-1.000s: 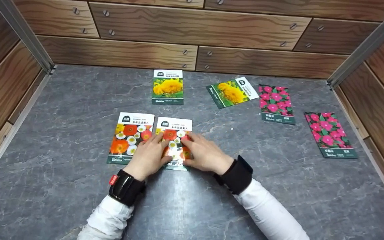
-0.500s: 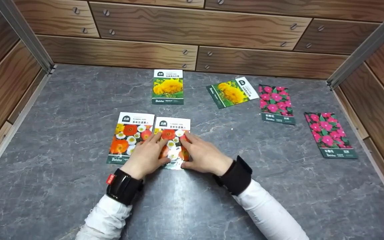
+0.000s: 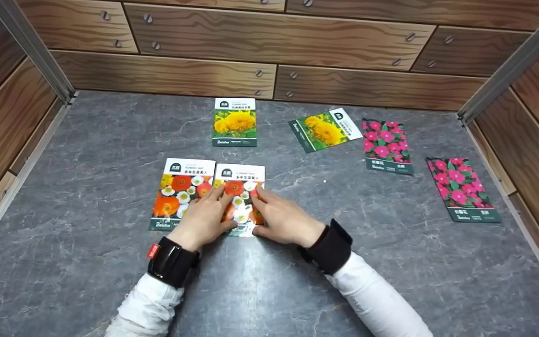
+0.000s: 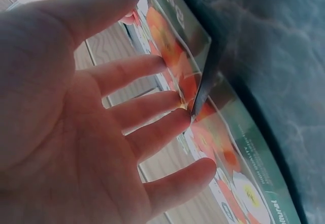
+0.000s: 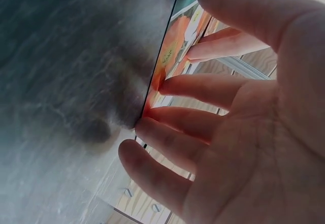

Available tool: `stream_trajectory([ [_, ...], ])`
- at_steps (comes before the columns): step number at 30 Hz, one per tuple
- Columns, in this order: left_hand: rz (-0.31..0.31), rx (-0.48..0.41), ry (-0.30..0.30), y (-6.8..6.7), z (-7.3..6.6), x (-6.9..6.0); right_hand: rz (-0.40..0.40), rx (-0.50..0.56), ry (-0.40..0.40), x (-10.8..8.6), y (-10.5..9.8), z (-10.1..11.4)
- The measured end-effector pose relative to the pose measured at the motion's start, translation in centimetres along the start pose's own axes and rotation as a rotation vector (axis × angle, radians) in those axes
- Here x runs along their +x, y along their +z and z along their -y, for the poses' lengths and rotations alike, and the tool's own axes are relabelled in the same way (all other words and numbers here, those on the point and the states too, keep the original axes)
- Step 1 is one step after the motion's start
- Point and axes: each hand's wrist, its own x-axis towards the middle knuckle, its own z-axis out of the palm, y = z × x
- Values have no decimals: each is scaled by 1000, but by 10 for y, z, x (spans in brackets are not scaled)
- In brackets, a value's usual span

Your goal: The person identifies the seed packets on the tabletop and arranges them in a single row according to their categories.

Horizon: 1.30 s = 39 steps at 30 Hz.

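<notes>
Two flower seed packets with red, orange and white poppies lie side by side in the head view, the left packet (image 3: 165,205) and the right packet (image 3: 235,188). My left hand (image 3: 200,219) rests its extended fingertips on the right packet's left side and covers part of the left packet. On the right packet's other side lie the extended fingers of my right hand (image 3: 286,217). Both thumbs are at its lower edge. In the left wrist view, the right packet's edge (image 4: 203,76) stands slightly raised beside the left packet (image 4: 249,183); the fingers are spread.
Behind are an upright yellow-flower packet (image 3: 234,122) and a tilted one (image 3: 326,130). Two pink-flower packets, one (image 3: 386,145) further back and another (image 3: 462,189) nearer, lie to the right. Wood-patterned walls (image 3: 204,42) enclose the grey marbled tabletop (image 3: 367,290).
Both hands have slid the right poppy packet a little to the left, up against the left poppy packet. The other packets have stayed where they were.
</notes>
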Motion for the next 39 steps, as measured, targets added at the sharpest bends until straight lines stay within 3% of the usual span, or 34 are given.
stream_trajectory([
  [13,-8,-12,3,0,3,2,-12,22,-17,0,-1,0],
  [20,-163,-83,52,-7,6,3,-156,80,-4,-1,-10,-5],
  [27,-298,-248,-14,-14,11,7,-188,163,39,5,-18,-18],
  [32,-352,-372,-24,-21,12,21,-181,203,67,26,-27,-33],
  [39,-381,-482,-67,-41,18,55,-216,250,65,69,-53,-50],
])
